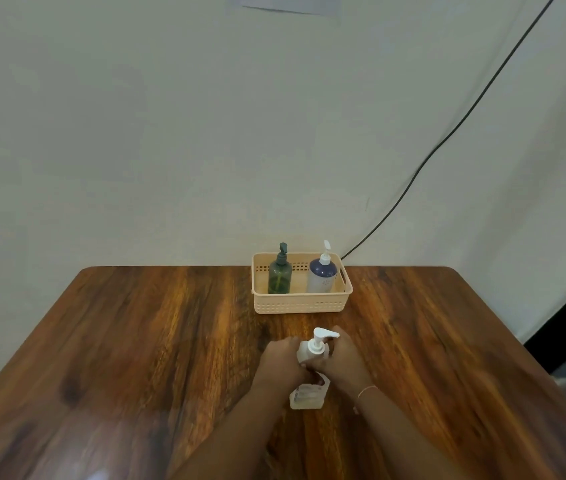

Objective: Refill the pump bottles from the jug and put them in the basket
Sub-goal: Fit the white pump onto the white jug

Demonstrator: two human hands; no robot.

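Observation:
A clear pump bottle (309, 393) with a white pump head (319, 341) stands on the wooden table (136, 341) near the front. My left hand (280, 358) wraps its left shoulder. My right hand (345, 358) grips it from the right, just below the pump. Further back sits a peach plastic basket (300, 303). Inside it stand a dark green pump bottle (280, 275) on the left and a white and navy pump bottle (322, 275) on the right. No jug is in view.
A white wall rises directly behind the table's far edge. A black cable (448, 133) runs down the wall to a spot behind the basket. A dark gap and floor show past the table's right edge.

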